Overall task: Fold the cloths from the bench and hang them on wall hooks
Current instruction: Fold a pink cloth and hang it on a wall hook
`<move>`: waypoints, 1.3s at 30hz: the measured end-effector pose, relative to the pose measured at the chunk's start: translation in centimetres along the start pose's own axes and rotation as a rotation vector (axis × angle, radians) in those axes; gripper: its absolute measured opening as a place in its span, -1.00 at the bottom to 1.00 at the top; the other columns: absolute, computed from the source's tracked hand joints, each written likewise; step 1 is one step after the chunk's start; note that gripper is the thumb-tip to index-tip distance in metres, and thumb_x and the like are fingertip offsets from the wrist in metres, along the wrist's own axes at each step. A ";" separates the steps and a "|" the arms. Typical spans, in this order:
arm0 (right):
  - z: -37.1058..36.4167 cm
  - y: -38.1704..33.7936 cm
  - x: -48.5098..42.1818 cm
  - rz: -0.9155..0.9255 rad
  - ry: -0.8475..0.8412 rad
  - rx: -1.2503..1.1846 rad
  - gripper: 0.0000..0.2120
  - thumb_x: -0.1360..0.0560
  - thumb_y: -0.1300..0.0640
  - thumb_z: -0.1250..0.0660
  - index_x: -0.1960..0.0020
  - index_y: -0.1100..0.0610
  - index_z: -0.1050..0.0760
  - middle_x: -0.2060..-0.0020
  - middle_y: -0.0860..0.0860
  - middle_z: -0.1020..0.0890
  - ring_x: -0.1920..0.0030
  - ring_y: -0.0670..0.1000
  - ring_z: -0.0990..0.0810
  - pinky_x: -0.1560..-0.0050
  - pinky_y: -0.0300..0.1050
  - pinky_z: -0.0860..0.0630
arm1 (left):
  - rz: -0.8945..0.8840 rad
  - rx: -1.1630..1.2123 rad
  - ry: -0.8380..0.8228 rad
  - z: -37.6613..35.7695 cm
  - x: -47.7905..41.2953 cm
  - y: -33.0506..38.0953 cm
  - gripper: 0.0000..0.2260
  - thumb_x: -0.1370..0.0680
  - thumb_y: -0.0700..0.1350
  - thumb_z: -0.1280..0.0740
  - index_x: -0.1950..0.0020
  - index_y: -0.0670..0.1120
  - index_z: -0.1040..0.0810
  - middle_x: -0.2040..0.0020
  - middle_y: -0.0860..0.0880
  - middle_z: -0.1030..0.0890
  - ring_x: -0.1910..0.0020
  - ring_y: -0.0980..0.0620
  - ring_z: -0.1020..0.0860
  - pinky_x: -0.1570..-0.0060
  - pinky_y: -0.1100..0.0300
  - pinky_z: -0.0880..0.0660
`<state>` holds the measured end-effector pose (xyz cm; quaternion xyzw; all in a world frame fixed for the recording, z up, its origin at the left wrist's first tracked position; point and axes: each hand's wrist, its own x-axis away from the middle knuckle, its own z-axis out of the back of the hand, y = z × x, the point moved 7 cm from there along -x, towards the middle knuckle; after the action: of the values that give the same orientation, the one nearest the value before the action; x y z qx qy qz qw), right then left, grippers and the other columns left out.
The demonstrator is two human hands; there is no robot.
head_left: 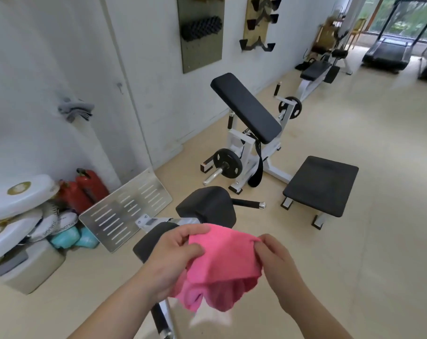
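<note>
Pink terry cloth [222, 260] hangs between both hands, well in front of the white-framed weight machine with the slanted black pad [246, 106] and nearer to me than any of it. The left hand [173, 255] pinches the cloth's upper left edge between thumb and curled fingers. The right hand [278, 263] pinches the upper right corner, so the top edge is stretched and the rest sags in folds.

The smooth beige floor [354, 265] runs under everything. On the white wall left of the machine, a bunched grey cloth [74, 110] hangs, covering its hook. Right of the machine sits a low square black padded bench [322, 184]. Left of it and nearer to me, a slotted metal plate [126, 209] leans beside two red fire extinguishers [85, 189]. Far behind the machine stand treadmills [388, 52].

Below the pink cloth something white [212, 319] is blurred — I cannot tell what it is.
</note>
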<state>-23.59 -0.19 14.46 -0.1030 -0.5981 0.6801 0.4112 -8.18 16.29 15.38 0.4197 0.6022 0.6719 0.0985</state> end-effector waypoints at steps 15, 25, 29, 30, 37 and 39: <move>-3.7 -1.0 1.9 -0.212 0.097 -0.273 -0.80 -0.48 0.05 -0.53 0.03 0.16 -0.62 0.18 0.15 -0.71 0.23 0.09 -0.67 0.16 0.03 -0.63 | -0.243 -0.624 -0.112 3.4 2.6 0.8 -0.84 -0.45 0.08 -0.43 0.20 0.00 -0.66 0.30 0.03 -0.68 0.34 0.01 -0.65 0.27 0.01 -0.66; -0.4 -2.2 -3.4 -0.039 -0.463 0.429 -0.53 -0.18 -0.04 -0.70 -0.06 -0.20 -0.67 -0.03 -0.01 -0.68 -0.03 0.04 -0.68 -0.07 0.00 -0.69 | -0.028 -0.250 0.084 1.4 -3.4 1.0 -0.55 -0.68 0.12 -0.21 0.37 0.00 -0.51 0.43 0.06 -0.51 0.43 0.10 -0.45 0.28 0.21 -0.39; 3.5 -1.3 -7.4 0.033 -0.589 0.437 -0.73 -0.35 0.12 -0.60 0.01 -0.16 -0.68 0.12 -0.06 -0.73 0.16 -0.15 -0.66 0.08 -0.22 -0.61 | 0.016 -0.017 0.166 -2.2 -7.0 1.7 -0.61 -0.69 0.00 -0.24 0.28 -0.05 -0.63 0.34 -0.04 -0.54 0.30 -0.02 -0.50 0.14 0.11 -0.41; 4.8 -0.8 -8.6 0.039 -0.588 0.435 -0.79 -0.41 0.13 -0.55 0.03 -0.13 -0.68 0.17 -0.05 -0.72 0.19 -0.15 -0.63 0.10 -0.22 -0.58 | 0.013 0.027 0.183 -3.3 -7.7 1.9 -0.65 -0.69 -0.02 -0.25 0.22 -0.12 -0.64 0.27 -0.10 -0.53 0.22 -0.06 -0.47 0.06 0.04 -0.39; 13.4 1.5 -16.0 -0.081 -0.611 0.442 -0.91 -0.55 0.03 -0.41 0.06 -0.02 -0.70 0.13 0.04 -0.75 0.18 -0.10 -0.65 0.14 -0.17 -0.55 | 0.029 0.162 0.355 -8.6 -12.0 4.6 -0.70 -0.68 0.04 -0.29 0.12 -0.04 -0.72 0.04 -0.17 -0.75 0.07 -0.10 -0.67 -0.14 -0.06 -0.54; 14.8 1.2 -18.0 -0.090 -0.584 0.386 -0.94 -0.54 0.09 -0.45 0.06 0.06 -0.68 0.16 0.03 -0.76 0.18 -0.06 -0.66 0.15 -0.17 -0.55 | 0.022 0.127 0.394 -9.0 -12.6 5.4 -0.68 -0.68 0.03 -0.28 0.16 0.01 -0.74 0.05 -0.14 -0.76 0.08 -0.06 -0.68 -0.11 -0.03 -0.54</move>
<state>-21.96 -23.16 10.93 0.2019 -0.5546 0.7627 0.2645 -4.35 0.35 15.26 0.2917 0.6466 0.7027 -0.0553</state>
